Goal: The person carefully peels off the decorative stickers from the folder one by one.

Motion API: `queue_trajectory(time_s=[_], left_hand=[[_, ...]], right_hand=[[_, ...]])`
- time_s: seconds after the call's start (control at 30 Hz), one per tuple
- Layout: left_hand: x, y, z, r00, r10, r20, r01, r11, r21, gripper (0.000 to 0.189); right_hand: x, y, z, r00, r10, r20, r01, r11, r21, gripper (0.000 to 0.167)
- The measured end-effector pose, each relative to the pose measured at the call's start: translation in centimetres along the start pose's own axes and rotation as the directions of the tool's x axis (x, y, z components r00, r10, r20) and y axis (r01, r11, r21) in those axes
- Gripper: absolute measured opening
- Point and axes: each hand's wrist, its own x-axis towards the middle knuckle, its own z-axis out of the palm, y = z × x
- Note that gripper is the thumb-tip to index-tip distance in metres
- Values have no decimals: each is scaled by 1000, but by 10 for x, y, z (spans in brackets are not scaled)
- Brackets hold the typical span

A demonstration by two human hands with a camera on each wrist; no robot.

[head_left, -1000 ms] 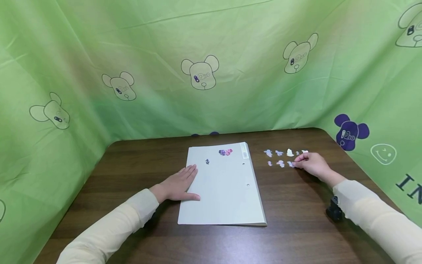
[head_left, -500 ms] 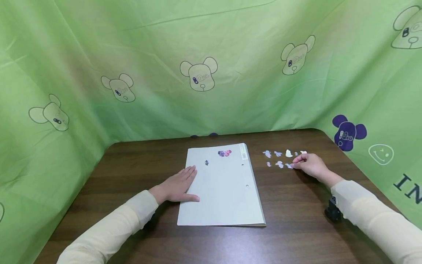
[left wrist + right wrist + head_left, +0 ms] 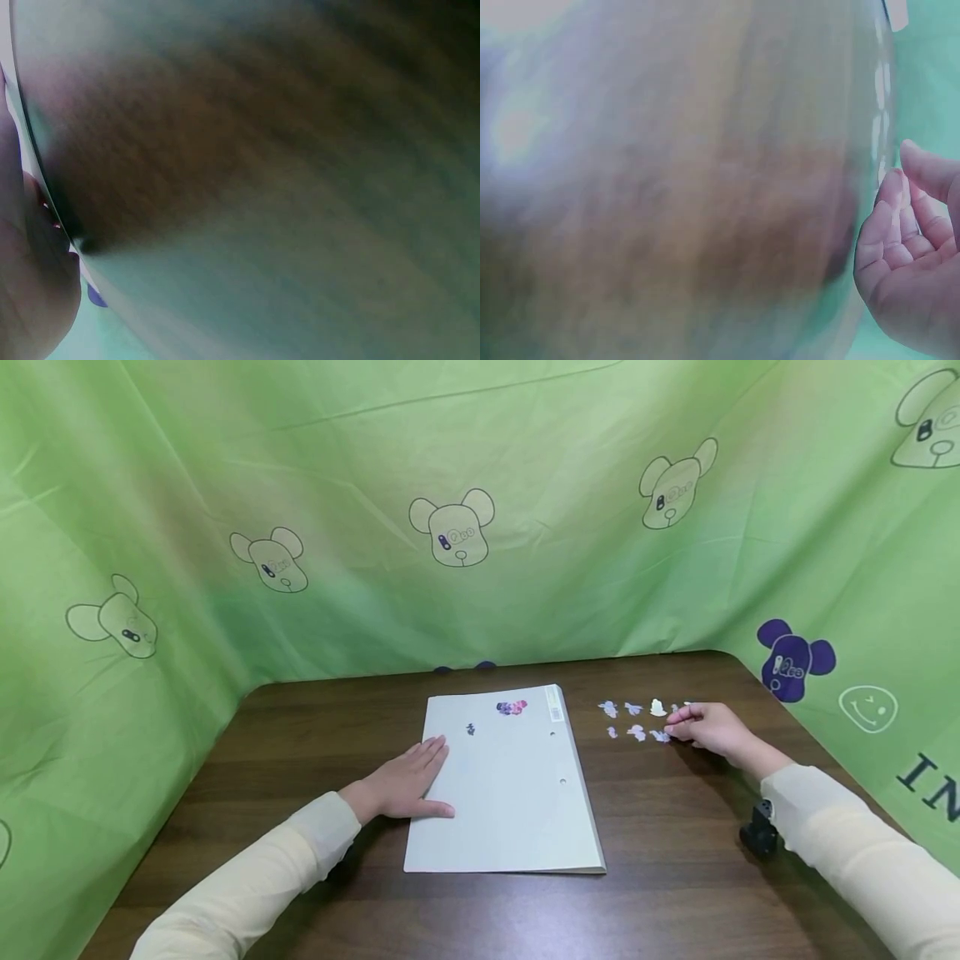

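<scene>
In the head view my left hand [image 3: 408,779] lies with straight fingers on the left edge of a white folder [image 3: 517,810]. Purple and pink stickers [image 3: 512,707] sit near its top, with a small dark sticker [image 3: 470,729] lower left. My right hand [image 3: 708,731] is right of the folder, thumb and fingers pinching the right end of a pale purple sticker [image 3: 659,737] in the nearer row. The right wrist view shows my right hand [image 3: 915,247] with thumb and fingertips close together; the sticker cannot be made out there. Only part of my left hand [image 3: 37,292] shows in the left wrist view.
Other loose stickers lie in two short rows, including a white sticker [image 3: 657,707], a pale sticker [image 3: 636,732] and another [image 3: 608,709]. The brown table [image 3: 322,727] ends at a green cloth [image 3: 337,610]. Some stickers are partly behind my right hand.
My right hand has shifted slightly right and up at the fingertips, so more of the purple sticker shows. My left hand stays on the folder.
</scene>
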Motion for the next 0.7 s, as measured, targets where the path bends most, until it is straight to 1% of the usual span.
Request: queue_trajectory(time_s=[0.17,0.33,0.57,0.7], left_hand=[[2,-4,4,1000,6,-1,-6,1000,-3,108],[4,-6,6,1000,5,-5,-5,1000,-2,109],[3,-5,3,1000,2,1,-2,1000,-1,108],[2,-4,2,1000,-4,4,4,1000,4,107]], right_hand=[[1,-9,-1,1000,7,-2,-7,999,53,38],[5,-26,7,1000,-5,12,4,995,96,42],[16,-56,28,999,-16,40,10,988,154,40],[23,-72,44,998,-43,54,34,985,172,39]])
